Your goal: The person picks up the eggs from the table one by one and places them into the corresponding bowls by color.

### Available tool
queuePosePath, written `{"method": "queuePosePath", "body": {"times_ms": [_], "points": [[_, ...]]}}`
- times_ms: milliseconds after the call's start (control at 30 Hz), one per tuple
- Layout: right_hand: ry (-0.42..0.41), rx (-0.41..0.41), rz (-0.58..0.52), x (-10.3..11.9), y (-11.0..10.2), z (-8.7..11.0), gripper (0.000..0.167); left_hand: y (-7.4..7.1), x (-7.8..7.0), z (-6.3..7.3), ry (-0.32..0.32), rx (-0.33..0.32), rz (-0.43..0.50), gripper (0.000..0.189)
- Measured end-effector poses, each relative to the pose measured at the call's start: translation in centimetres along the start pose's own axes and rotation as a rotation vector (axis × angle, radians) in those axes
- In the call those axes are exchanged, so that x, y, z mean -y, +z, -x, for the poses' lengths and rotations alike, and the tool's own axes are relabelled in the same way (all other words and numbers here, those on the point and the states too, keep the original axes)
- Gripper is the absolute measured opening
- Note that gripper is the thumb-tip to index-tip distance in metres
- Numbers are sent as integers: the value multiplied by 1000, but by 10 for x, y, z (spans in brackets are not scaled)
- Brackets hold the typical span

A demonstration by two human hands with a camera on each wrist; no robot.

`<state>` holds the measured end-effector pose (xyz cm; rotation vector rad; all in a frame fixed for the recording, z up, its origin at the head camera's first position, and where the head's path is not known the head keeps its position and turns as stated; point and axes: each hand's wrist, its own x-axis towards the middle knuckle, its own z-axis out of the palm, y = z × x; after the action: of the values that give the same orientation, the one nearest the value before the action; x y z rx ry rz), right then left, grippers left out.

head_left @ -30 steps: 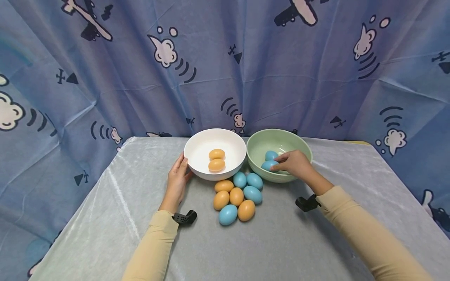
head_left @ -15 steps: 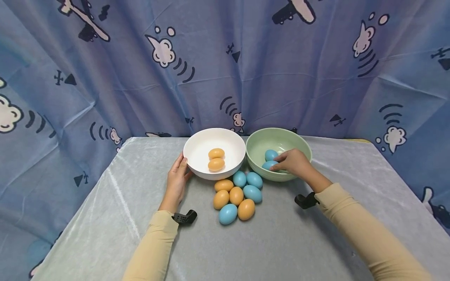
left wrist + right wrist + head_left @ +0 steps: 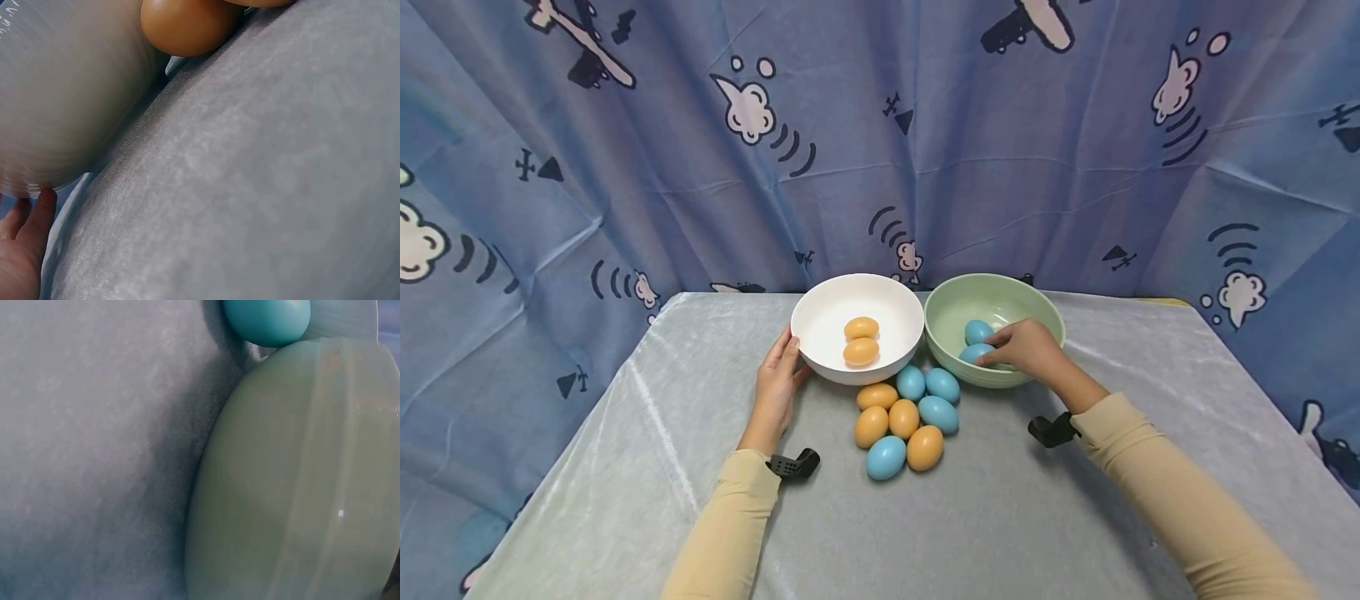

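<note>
My left hand (image 3: 776,387) rests against the left outer side of a white bowl (image 3: 820,321), fingers fairly straight. Fingertips touch the bowl's wall (image 3: 62,94) in the left wrist view. Two orange eggs (image 3: 861,352) lie in that bowl. Reaching over the near rim of a green bowl (image 3: 992,379), my right hand (image 3: 1033,348) pinches a blue egg (image 3: 974,354) low inside it. Another blue egg (image 3: 977,332) lies just behind. In the right wrist view the green bowl's outer wall (image 3: 262,487) fills the right side, and the hand is almost wholly hidden.
In front of the bowls, a cluster of several orange eggs (image 3: 871,427) and blue eggs (image 3: 886,457) lies on the grey cloth-covered table (image 3: 985,517). The bowls stand side by side near the back edge. Behind hangs a blue patterned curtain (image 3: 850,167).
</note>
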<state>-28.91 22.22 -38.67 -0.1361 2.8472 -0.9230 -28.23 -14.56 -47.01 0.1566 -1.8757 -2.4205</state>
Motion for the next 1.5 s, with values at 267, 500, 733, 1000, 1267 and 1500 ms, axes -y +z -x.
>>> {"method": "queuePosePath", "body": {"times_ms": [267,500,733,1000,1267,1500], "points": [[8,3,-10,0,-1,1,47,1,0,1,7,-4,-12,60],[-7,-41,-75,0,0,5,47,0,1,0,13,1,-5,60],[9,-127,-231,-1,1,14,46,1,-1,2,4,2,-5,60],[-24,-143,-296,9,-3,36,52,1,-1,2,0,-7,-15,60],[-14,-137,-300,20,-3,57,54,1,0,0,3,-8,5,59],[-33,-110,-327,23,3,68,49,1,0,0,6,-14,0,58]]}}
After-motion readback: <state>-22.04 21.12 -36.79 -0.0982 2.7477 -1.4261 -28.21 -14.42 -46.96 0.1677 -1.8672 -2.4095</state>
